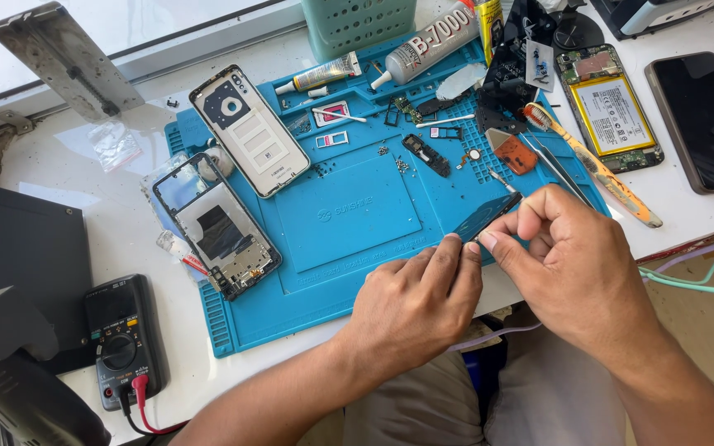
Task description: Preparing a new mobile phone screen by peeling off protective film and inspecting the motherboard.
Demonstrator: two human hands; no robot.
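Pinching a thin dark phone part (486, 216) at its two ends, the left hand (413, 306) and right hand (573, 266) meet over the near edge of the blue repair mat (349, 215), fingers closed on it (possibly a small screen or battery; the angle hides its face). Beyond the right hand lie tweezers (557, 169) and a toothbrush (592, 165); off past the left hand rests a stripped phone frame (218, 225).

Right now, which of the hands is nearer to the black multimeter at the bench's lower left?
Left. The left hand rests at the blue mat's front edge, with bare bench between it and the multimeter. The right hand sits farther right, beyond the left one.
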